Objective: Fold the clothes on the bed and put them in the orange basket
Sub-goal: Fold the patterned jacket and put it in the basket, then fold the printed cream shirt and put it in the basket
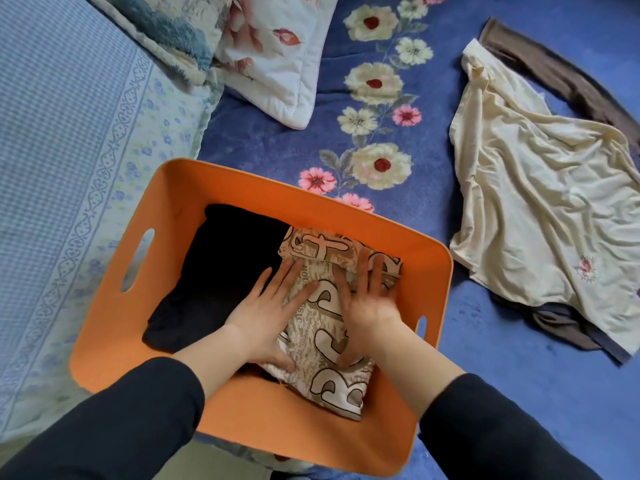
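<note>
An orange basket (194, 188) sits on the bed in front of me. Inside it lies a folded black garment (221, 271) on the left and a folded beige garment with large printed letters (329, 362) on the right. My left hand (268, 317) and my right hand (369, 303) both press flat on the beige garment, fingers straight and spread. To the right, outside the basket, a cream shirt (540, 202) lies unfolded on the blue floral blanket. A brown garment (554, 74) and some dark cloth show partly from under it.
A floral pillow (277, 53) and a fluffy blue-white blanket (166, 32) lie at the top. A light blue checked quilt (62, 150) covers the left side. The blue floral blanket (377, 98) spreads behind and to the right of the basket.
</note>
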A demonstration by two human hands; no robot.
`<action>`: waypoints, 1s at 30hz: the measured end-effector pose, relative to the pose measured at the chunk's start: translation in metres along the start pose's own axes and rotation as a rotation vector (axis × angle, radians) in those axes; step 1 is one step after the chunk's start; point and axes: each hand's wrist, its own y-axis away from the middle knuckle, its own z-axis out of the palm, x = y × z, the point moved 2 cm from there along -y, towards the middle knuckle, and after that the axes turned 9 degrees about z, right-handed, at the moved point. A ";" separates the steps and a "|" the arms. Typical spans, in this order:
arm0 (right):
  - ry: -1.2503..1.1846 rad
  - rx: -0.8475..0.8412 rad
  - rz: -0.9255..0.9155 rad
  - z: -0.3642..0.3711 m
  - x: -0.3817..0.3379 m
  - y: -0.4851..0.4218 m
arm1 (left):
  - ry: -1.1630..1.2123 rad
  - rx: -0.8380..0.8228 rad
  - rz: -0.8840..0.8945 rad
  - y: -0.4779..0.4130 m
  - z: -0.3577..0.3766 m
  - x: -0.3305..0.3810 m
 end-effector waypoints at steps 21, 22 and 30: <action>-0.048 0.196 -0.196 -0.050 0.028 0.022 | 0.371 0.072 -0.348 -0.004 -0.040 0.023; -0.053 0.279 -0.230 -0.057 0.037 0.034 | 0.400 0.214 -0.425 -0.002 -0.055 0.027; -0.208 0.685 -0.248 -0.034 0.177 0.121 | 0.544 0.945 -0.585 -0.018 -0.167 0.121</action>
